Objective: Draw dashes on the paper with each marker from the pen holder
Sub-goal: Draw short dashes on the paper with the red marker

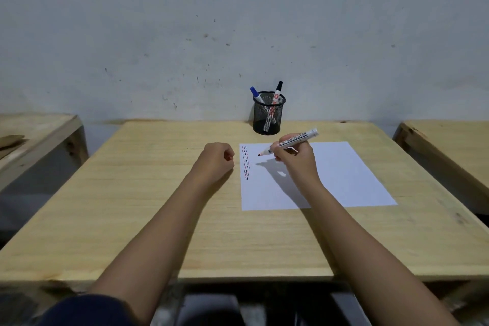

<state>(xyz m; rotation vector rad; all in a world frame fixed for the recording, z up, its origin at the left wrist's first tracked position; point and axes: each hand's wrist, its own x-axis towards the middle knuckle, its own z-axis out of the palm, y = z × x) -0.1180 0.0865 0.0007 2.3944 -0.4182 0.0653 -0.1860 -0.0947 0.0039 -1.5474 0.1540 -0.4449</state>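
Note:
A white sheet of paper lies on the wooden table, with columns of red and dark dashes along its left edge. My right hand grips an uncapped red-tipped marker, its tip hovering just above the paper to the right of the dashes. My left hand rests on the table as a loose fist just left of the paper; something small may be inside it, but I cannot tell. A black mesh pen holder stands behind the paper with a blue-capped marker and a black-capped marker in it.
The wooden table ends at the grey wall behind the holder. Other wooden tables stand to the left and right, with gaps between. The near table edge runs across the bottom of the view.

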